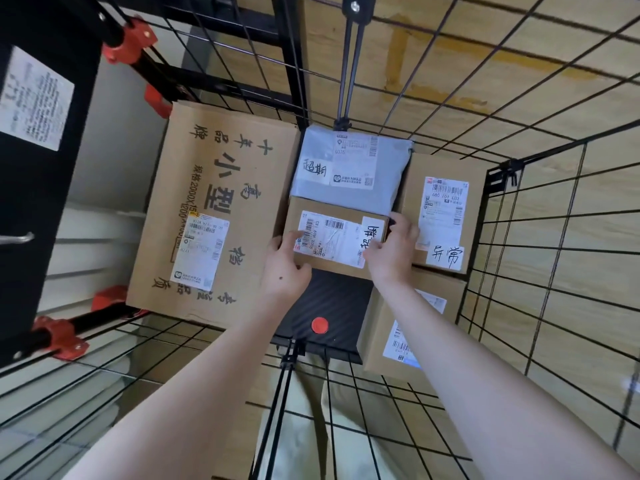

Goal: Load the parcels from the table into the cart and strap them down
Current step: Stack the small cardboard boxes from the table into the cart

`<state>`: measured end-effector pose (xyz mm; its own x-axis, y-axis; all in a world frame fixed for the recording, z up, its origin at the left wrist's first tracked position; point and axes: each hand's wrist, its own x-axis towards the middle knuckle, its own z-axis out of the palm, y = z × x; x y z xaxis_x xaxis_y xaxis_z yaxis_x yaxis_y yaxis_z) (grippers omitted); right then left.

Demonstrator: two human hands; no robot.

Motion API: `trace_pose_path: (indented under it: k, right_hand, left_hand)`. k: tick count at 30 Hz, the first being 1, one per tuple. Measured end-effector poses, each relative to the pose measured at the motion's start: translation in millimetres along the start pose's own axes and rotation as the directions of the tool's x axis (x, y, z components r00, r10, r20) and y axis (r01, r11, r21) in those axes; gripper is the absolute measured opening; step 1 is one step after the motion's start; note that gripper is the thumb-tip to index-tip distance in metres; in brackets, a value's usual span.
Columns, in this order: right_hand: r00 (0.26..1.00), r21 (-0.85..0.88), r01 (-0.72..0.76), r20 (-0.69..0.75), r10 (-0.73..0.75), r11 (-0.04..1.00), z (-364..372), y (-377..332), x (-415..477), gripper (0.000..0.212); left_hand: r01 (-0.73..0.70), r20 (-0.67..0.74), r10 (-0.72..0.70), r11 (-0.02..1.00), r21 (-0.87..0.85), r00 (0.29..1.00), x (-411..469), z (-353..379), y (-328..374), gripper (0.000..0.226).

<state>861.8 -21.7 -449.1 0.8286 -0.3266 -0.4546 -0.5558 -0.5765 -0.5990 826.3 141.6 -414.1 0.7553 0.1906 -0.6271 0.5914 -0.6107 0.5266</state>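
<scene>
I look straight down into the black wire cart (540,216). Both hands hold a small cardboard box (332,216) with a white shipping label over the cart's middle: my left hand (285,268) grips its left near corner and my right hand (393,251) grips its right end. Behind it lies a grey plastic mailer (349,192). A large printed carton (221,209) fills the left side. Two more cardboard boxes sit at the right, one labelled (446,209) and one nearer to me (408,327).
The cart's black floor with a red round sticker (319,324) shows below the held box. Black elastic cords (348,64) hang from the far wall and another pair (280,403) from the near wall. Red clamps (128,39) join the frame at left.
</scene>
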Motion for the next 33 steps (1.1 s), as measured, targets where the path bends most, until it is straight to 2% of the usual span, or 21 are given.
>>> trace_pose_path:
  k: [3,8,10,13,16,21,24,30,33]
  right_hand:
    - [0.999,0.050,0.020,0.040,-0.022,0.999,-12,-9,-11,0.049]
    - [0.994,0.061,0.062,0.087,-0.067,0.996,-43,-24,-32,0.021]
    - [0.990,0.050,0.060,0.121,-0.066,0.997,-59,-36,-44,0.019]
    - [0.979,0.068,0.083,0.178,-0.094,0.994,-90,-59,-66,0.026]
    - [0.967,0.088,0.112,0.220,-0.129,0.990,-129,-87,-92,0.022]
    - [0.931,0.123,0.149,0.317,-0.181,0.981,-203,-139,-125,0.024]
    - [0.901,0.170,0.209,0.350,-0.257,0.963,-239,-168,-140,0.021]
    - [0.838,0.171,0.311,0.416,-0.354,0.935,-305,-223,-185,0.012]
    - [0.807,0.114,0.366,0.457,-0.376,0.924,-322,-243,-209,0.011]
  left_hand:
    - [0.004,-0.029,-0.002,0.998,0.069,1.000,-7,-10,6,0.042]
    - [0.043,-0.072,-0.031,0.985,0.165,0.997,-17,-35,22,0.017]
    - [0.048,-0.069,-0.036,0.981,0.187,0.997,-23,-49,31,0.005]
    - [0.011,-0.097,-0.002,0.995,0.102,0.995,-42,-72,55,0.021]
    - [-0.072,-0.112,0.076,0.996,0.046,0.991,-70,-101,86,0.035]
    - [-0.008,-0.067,0.007,1.000,-0.002,0.998,-121,-147,132,0.021]
    - [0.002,-0.067,-0.006,0.999,-0.053,0.998,-160,-169,152,0.020]
    - [-0.143,-0.217,0.126,0.987,-0.068,0.968,-263,-214,184,0.010]
    - [-0.167,-0.321,0.119,0.978,-0.126,0.940,-306,-236,193,0.003]
